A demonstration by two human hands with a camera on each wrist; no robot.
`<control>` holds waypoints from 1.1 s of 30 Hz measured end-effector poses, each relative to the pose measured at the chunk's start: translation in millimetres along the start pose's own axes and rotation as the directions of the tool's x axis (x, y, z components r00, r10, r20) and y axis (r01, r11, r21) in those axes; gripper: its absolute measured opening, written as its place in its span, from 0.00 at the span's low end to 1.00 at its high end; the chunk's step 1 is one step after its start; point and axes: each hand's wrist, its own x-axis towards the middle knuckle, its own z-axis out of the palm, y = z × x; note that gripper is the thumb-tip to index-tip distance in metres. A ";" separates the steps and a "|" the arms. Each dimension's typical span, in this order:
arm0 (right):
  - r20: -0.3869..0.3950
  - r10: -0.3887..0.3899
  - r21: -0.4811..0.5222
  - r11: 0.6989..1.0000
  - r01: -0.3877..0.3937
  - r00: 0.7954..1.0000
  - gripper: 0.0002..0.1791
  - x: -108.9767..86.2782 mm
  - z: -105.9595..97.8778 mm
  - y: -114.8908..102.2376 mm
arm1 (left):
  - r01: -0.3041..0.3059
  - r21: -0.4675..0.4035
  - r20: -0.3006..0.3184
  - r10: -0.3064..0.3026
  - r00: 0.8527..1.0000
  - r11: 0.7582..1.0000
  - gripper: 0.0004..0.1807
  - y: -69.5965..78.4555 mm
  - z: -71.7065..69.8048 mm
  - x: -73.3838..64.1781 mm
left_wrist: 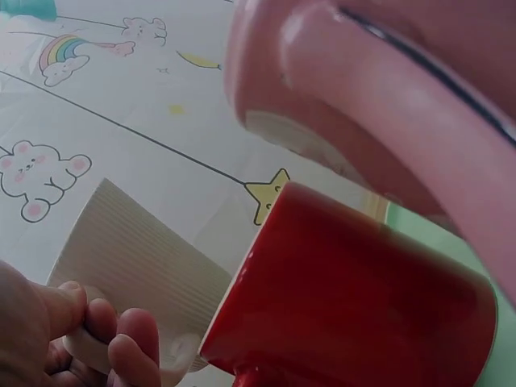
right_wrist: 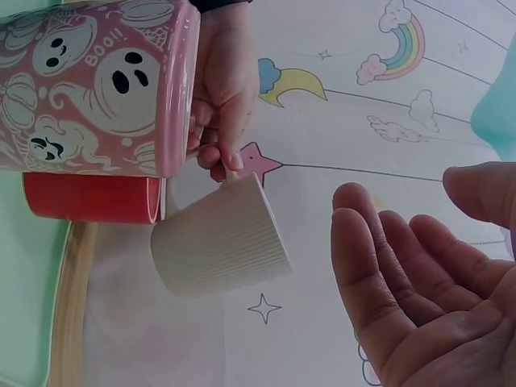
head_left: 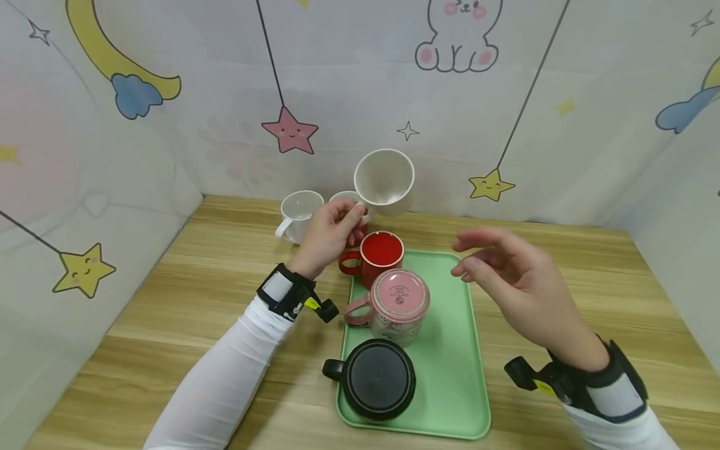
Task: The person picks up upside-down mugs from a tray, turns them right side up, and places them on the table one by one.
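Note:
My left hand (head_left: 332,234) pinches the handle of a ribbed white mug (head_left: 385,181), which it holds tilted, its mouth turned toward the head camera. In the right wrist view that white mug (right_wrist: 218,235) hangs beyond the other mugs. Just below the left hand, a red mug (head_left: 382,250) stands upright at the far end of a green tray (head_left: 450,387). A pink ghost-patterned mug (head_left: 399,306) sits upside down nearer on the tray. My right hand (head_left: 517,281) hovers right of the tray, fingers loosely bent, holding nothing.
At the tray's near end rests a black mug (head_left: 379,379), handle to the left. Behind the left hand stand a white mug (head_left: 300,209) and another pale-rimmed mug (head_left: 345,197), partly hidden. The wooden table (head_left: 225,250) meets a printed cloth wall (head_left: 337,81) at the back.

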 end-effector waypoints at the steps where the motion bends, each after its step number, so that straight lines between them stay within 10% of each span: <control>1: 0.003 0.002 -0.009 1.000 -0.002 1.000 0.23 -1.0 -0.8 -0.2 | 0.005 0.011 -0.002 -0.005 1.000 1.000 0.17 -1.3 -0.6 0.3; 33: 0.093 -0.015 -0.387 0.921 0.050 0.996 0.22 -33.3 -27.4 20.8 | 0.062 0.375 -0.030 -0.054 0.998 0.925 0.17 -30.9 -0.7 7.8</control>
